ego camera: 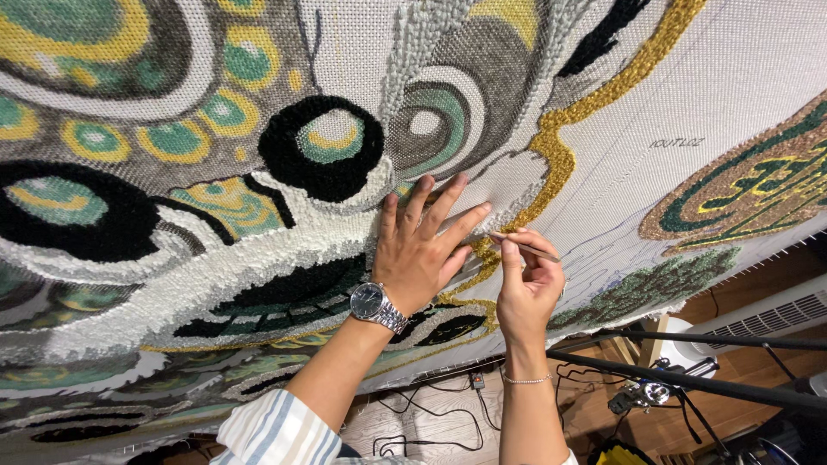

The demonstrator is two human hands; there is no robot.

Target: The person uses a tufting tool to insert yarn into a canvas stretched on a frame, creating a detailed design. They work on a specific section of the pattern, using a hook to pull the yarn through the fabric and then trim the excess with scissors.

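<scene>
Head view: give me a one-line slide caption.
Left hand pressed flat on a tufted rug canvas while the right hand works a thin tool into gold yarn.

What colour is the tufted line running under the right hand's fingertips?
Gold-yellow yarn line, winding across the white backing cloth; the right hand pinches a thin tool there. Head view.
</scene>
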